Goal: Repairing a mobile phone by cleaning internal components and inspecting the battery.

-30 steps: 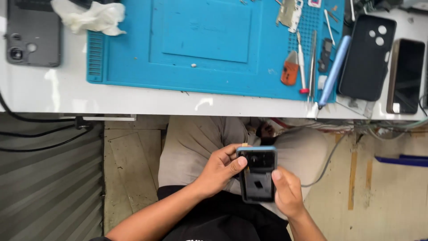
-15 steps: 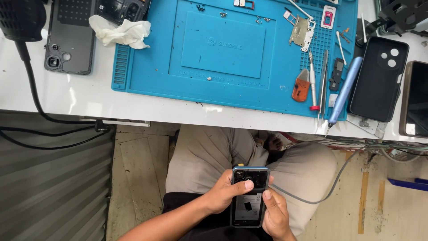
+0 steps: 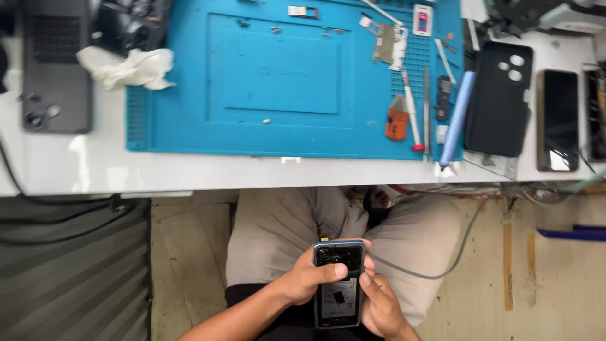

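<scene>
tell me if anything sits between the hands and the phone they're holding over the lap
Nothing visible does. The left hand grips the phone directly, thumb across its back near the cameras, and the right hand touches its right edge.

A white surface (image 3: 189, 173) runs across the top of the view, its front edge bright with glare from light above. A blue mat (image 3: 284, 82) covers much of it. Below the edge lies a floor (image 3: 189, 252) of pale, worn boards with dark seams. At the left stands a grey ribbed panel (image 3: 69, 278), crossed by black cables (image 3: 63, 208). At the right the floor is scuffed and stained.
</scene>
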